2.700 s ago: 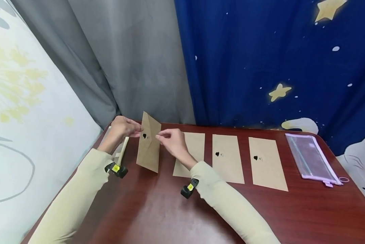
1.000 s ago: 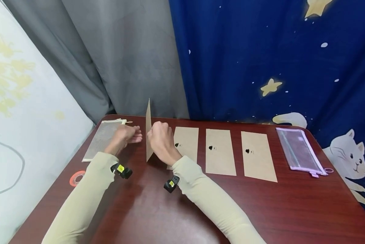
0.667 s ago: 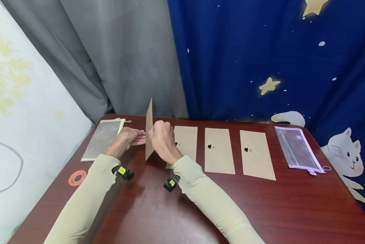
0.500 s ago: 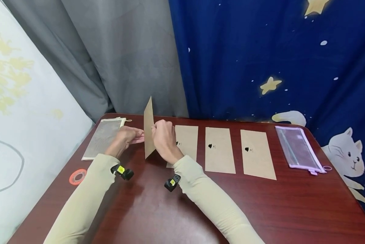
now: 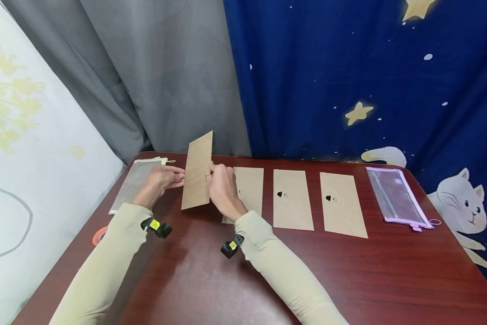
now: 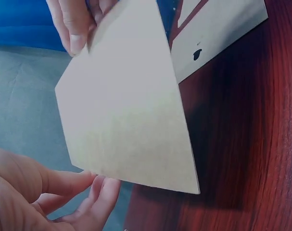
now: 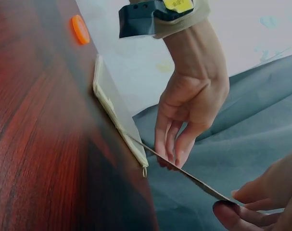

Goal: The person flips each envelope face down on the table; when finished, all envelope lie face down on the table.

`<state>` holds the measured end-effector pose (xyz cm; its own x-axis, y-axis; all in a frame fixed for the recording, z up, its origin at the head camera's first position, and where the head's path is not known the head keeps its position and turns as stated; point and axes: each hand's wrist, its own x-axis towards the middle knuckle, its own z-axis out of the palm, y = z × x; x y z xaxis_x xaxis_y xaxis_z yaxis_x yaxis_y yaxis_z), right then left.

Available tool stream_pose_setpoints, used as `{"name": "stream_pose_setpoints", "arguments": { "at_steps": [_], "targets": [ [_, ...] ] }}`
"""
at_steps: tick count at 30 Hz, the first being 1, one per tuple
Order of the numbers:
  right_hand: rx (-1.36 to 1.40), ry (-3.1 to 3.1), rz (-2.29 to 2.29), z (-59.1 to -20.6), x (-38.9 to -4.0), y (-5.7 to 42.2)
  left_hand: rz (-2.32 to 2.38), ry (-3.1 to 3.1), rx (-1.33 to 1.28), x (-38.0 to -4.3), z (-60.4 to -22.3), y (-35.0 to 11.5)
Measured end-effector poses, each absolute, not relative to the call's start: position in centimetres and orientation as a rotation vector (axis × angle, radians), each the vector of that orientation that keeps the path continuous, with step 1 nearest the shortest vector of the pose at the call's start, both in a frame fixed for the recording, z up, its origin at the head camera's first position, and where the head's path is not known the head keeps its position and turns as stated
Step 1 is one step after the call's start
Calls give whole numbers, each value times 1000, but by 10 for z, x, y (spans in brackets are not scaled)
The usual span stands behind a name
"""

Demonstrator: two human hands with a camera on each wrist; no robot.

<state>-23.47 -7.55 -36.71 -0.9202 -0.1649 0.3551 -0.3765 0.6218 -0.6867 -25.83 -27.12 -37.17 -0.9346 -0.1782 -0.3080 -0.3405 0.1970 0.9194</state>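
A brown kraft paper envelope (image 5: 198,174) is held upright, slightly tilted, above the table, its plain face toward the head camera. My left hand (image 5: 158,180) pinches its left edge between thumb and fingers, seen close in the left wrist view beside the envelope's pale face (image 6: 126,106). On the opposite edge, my right hand (image 5: 223,187) pinches the paper with thumb and fingers. Seen edge-on in the right wrist view, the envelope (image 7: 198,183) spans both hands. Any print on its far side is hidden.
Three similar envelopes, one being this middle envelope (image 5: 294,207), lie in a row on the dark red table (image 5: 349,280). A purple mesh zip pouch (image 5: 398,196) lies right. A cream-edged mesh pouch (image 5: 135,180) and orange ring (image 5: 99,234) lie left, partly covered.
The envelope has turned from its printed flap side, through edge-on, to its plain side. The left hand came away from it, then took hold of its left edge again.
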Motion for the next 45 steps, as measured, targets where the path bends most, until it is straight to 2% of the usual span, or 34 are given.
{"name": "stream_pose_setpoints", "arguments": {
  "at_steps": [21,45],
  "targets": [
    [260,-2531,1408,-396,-250,-67,1801,2621,-500,-257,-374,-274],
    [274,-2648,1407,-427,-257,-74,1704,2655,-531,-256,-400,-280]
  ]
}}
